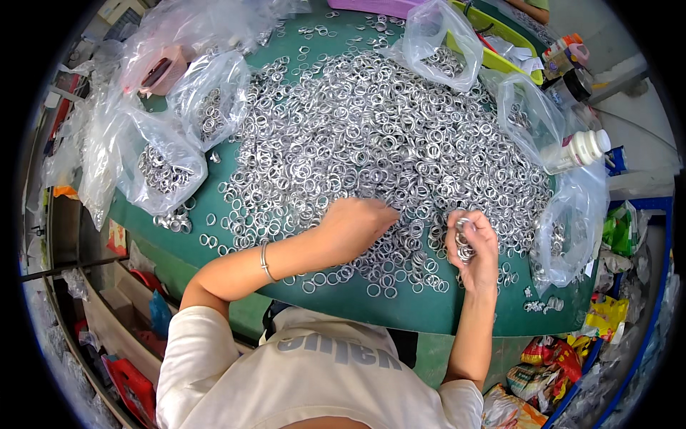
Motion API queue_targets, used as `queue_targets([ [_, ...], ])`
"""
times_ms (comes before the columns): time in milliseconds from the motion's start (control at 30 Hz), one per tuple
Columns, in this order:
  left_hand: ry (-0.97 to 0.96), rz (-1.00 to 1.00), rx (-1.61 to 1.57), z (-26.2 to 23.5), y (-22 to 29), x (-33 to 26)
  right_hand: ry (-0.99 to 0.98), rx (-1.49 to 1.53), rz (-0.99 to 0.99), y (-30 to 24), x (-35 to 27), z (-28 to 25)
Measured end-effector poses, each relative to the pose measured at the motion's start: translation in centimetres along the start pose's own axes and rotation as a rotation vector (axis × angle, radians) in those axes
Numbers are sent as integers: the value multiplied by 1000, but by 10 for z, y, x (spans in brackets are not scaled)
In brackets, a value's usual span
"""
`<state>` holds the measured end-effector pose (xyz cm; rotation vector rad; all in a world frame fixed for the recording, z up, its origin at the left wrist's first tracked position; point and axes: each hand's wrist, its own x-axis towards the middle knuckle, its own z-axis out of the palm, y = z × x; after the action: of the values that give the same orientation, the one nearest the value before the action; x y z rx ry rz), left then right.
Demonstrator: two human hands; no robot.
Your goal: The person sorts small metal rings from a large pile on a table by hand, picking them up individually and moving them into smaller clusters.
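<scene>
A broad heap of silver metal rings [343, 136] covers most of the green table [493, 314] before me. My left hand [354, 227], with a bangle [265, 261] on its wrist, reaches across to the near middle of the heap. Its fingers are curled together at the rings, and whatever they pinch is hidden. Several metal rings [464, 252] rest in my right hand [484, 250], which is turned palm up with its fingers bent around them. This hand is at the heap's near right edge, a short way from the left one.
Clear plastic bags with rings stand at the left [168, 168], far right [443, 50] and right [564, 229]. A white bottle [582, 151] lies on the right edge. Behind are a yellow-green basket [500, 32] and a purple tray [379, 6]. A pink basket [168, 71] sits far left.
</scene>
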<state>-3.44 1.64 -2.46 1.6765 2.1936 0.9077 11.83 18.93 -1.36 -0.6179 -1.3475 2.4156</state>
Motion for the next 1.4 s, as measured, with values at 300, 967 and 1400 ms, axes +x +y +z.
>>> queue_targets([
  [300, -385, 143, 314, 5, 9, 29, 92, -111, 96, 10, 11, 1],
  [967, -59, -834, -1681, -22, -7, -47, -58, -1574, -270, 10, 22, 27],
  [1400, -100, -659, -1214, -18, 4, -59, -167, -1573, -474, 37, 26, 65],
])
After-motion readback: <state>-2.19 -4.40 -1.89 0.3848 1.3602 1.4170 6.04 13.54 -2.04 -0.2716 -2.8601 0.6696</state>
